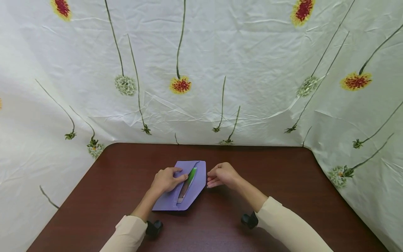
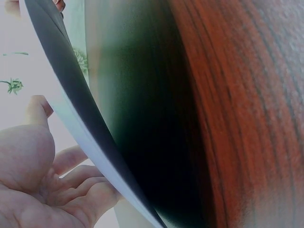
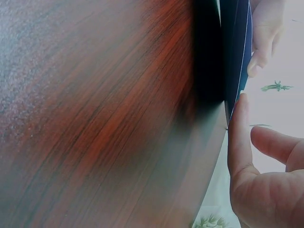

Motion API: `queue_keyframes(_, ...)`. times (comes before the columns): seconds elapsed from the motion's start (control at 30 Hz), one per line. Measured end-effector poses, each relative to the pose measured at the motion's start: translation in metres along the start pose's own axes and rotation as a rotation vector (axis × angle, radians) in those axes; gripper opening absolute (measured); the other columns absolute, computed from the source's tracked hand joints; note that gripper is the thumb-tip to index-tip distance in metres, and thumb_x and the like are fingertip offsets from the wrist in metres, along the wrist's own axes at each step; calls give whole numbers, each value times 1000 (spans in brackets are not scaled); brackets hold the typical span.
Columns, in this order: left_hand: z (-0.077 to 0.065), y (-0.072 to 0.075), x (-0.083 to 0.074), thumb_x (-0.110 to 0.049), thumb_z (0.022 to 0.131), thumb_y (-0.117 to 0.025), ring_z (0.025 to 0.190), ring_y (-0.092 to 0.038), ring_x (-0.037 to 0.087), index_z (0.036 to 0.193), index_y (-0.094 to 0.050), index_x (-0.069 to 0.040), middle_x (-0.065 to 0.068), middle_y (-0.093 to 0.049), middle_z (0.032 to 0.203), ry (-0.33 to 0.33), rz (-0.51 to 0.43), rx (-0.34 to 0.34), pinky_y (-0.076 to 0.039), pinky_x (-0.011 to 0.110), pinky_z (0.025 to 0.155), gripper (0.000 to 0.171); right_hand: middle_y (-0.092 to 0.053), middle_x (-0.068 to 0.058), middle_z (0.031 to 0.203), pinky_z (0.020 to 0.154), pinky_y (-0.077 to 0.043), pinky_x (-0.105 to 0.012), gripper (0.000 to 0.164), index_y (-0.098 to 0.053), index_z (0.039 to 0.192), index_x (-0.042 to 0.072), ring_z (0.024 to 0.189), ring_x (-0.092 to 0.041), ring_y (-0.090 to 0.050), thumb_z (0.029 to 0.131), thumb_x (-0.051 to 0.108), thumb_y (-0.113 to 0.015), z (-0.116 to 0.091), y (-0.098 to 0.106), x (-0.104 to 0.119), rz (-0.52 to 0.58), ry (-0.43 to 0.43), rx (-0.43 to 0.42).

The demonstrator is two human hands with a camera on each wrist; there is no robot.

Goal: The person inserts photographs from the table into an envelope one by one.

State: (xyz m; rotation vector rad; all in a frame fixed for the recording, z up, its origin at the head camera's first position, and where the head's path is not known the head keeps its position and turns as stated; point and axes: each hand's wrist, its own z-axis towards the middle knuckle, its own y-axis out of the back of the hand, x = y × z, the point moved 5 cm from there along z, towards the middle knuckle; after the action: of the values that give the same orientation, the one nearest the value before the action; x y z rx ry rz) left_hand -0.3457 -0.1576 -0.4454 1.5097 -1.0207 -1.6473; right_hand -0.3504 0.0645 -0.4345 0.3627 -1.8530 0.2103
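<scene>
A purple paper envelope [image 1: 167, 203] lies at the middle of the table with its flap spread to the right. A slim insert [image 1: 187, 184], green at one end and brownish at the other, shows in its opening. My left hand [image 1: 168, 179] rests on the envelope, thumb near the insert; in the left wrist view its fingers [image 2: 97, 194] lie along the upper face of the paper. At the flap's right edge is my right hand [image 1: 224, 175]. Its index finger [image 3: 239, 137] meets that edge in the right wrist view, while the thumb [image 3: 273, 142] stays apart.
The dark reddish-brown wooden table [image 1: 267, 168] has rounded far corners. Behind and beside it hangs a white cloth [image 1: 252, 52] printed with flowers. A black wrist device [image 1: 154, 228] sits on the left wrist, and another black device [image 1: 249, 220] on the right.
</scene>
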Motion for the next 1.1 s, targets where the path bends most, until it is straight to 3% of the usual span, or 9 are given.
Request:
queue_keyframes(0.4, -1, 0, -2, -44, 93, -67, 121, -62, 45, 129, -70, -9, 21, -68, 129, -8, -4, -5, -49, 58, 96, 50, -63, -14, 79, 73, -63, -40, 29, -56, 117, -22, 64, -20, -71, 97, -1, -56, -7, 9, 0, -9, -4, -5)
queue_keyframes(1.1, 1, -4, -2, -46, 93, -66, 121, -62, 46, 132, -68, -10, 22, -67, 130, 12, 4, 16, -50, 58, 95, 54, -65, -18, 87, 76, -62, -41, 32, -55, 121, -20, 72, -23, -73, 99, 3, -56, -27, 54, -2, -75, -9, -64)
